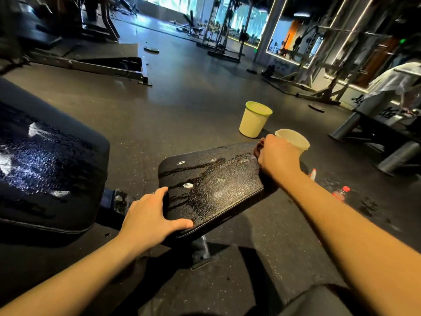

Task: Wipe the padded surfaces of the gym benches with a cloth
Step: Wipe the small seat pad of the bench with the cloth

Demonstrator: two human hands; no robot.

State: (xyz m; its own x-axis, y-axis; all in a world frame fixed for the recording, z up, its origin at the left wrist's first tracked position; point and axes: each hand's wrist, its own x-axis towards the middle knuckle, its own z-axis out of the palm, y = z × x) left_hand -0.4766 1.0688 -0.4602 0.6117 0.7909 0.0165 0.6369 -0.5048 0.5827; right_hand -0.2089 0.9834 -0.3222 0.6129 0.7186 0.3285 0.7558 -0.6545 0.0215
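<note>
Left hand (150, 215) is nearest: flat on the near left corner of the seat pad (216, 188), fingers straight and spread, thumb lying along the pad's near edge. It holds nothing and just presses on the pad.

Just past the left fingertips the pad is wet, with dark drip streaks, a shiny wiped patch and small foam blobs (188, 185).

Left of that hand is the metal hinge (118, 200), then the big back pad (45, 167), tilted, wet and glossy, with foam patches on it.

Right hand (275, 156) sits at the pad's far right corner, diagonally across from the left hand. Its fingers are curled into a fist round the cloth (258, 150), knuckles up. Only a dark bit of the cloth pokes out on the fist's left side, and the rest is probably bunched under the palm. The cloth touches the pad at that corner.

Right of the right forearm, on the floor (182, 99), is a spray bottle (313, 174) partly hidden by the arm. A red-capped bottle (340, 193) lies further right.

Directly behind the fist is a white bin (296, 140), partly hidden by the hand. Beyond it and to the left stands a green-rimmed bin (254, 122), upright.

Far right of the grip is another bench (376, 133) on metal legs. Well beyond are a weight plate (151, 49) on the floor and racks (223, 30).
</note>
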